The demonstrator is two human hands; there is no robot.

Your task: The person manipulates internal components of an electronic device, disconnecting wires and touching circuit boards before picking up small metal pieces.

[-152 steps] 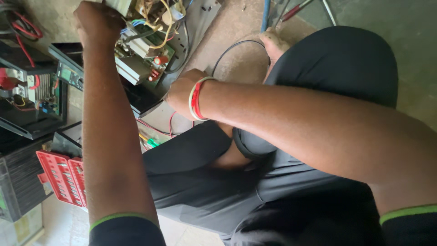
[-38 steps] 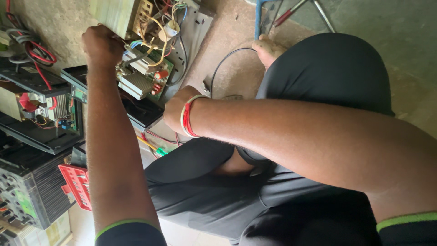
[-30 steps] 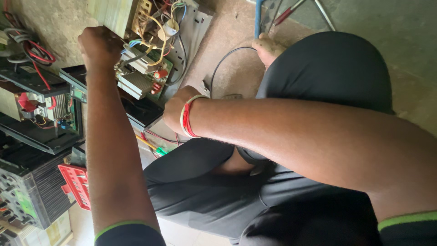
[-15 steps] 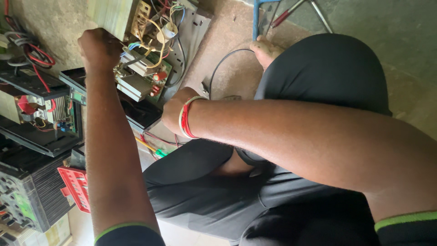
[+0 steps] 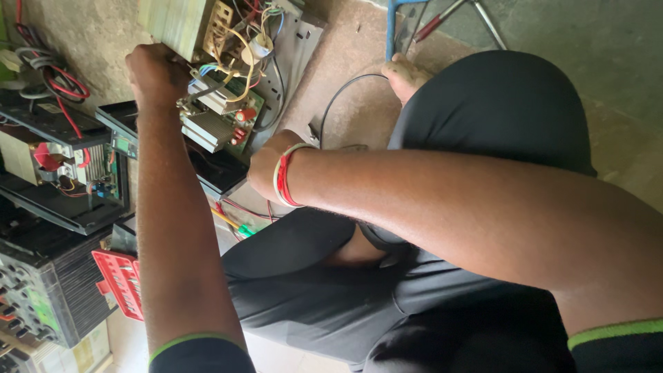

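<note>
An opened electronic unit (image 5: 228,117) lies on the concrete floor, showing a green circuit board, metal heat sinks, a pale transformer block and coloured wires. My left hand (image 5: 157,72) is closed in a fist against the unit's left edge, between the transformer and the heat sinks. My right hand (image 5: 264,164), with red and white bangles on the wrist, rests at the lower right edge of the unit's metal plate (image 5: 293,62). Its fingers are hidden, so what it holds cannot be seen.
Other opened units with red wires (image 5: 59,159), a black ribbed case (image 5: 41,297) and a red plastic part (image 5: 121,283) are stacked at the left. My black-trousered legs (image 5: 483,110) and bare foot (image 5: 406,74) fill the right. A black cable (image 5: 338,97) and metal tools (image 5: 428,24) lie beyond.
The view has shifted a little, so the units at the left show more. Both hands stay at the opened unit, with only slight movement.
</note>
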